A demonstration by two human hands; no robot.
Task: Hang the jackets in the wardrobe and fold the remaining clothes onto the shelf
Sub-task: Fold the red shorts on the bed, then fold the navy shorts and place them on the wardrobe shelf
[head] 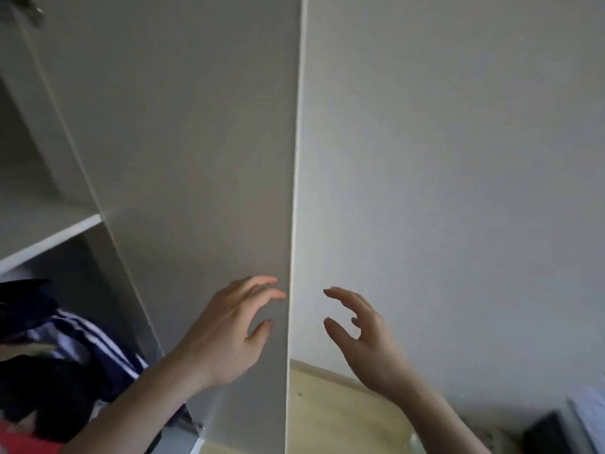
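The white wardrobe door (203,165) stands open edge-on in front of me, its thin edge running down the middle of the head view. My left hand (229,329) is spread flat against the door's inner face near that edge, holding nothing. My right hand (363,335) hovers on the other side of the edge with fingers loosely spread, apart from the door and empty. At the lower left, inside the wardrobe, lies a pile of clothes: a navy jacket with white stripes (88,342) over dark garments and a red piece (23,440).
A white shelf (55,237) crosses the wardrobe interior at the left above the clothes. A pale wall (458,175) fills the right side. Light wooden floor (340,411) shows below, with a dark object (550,434) and a pale item at the bottom right corner.
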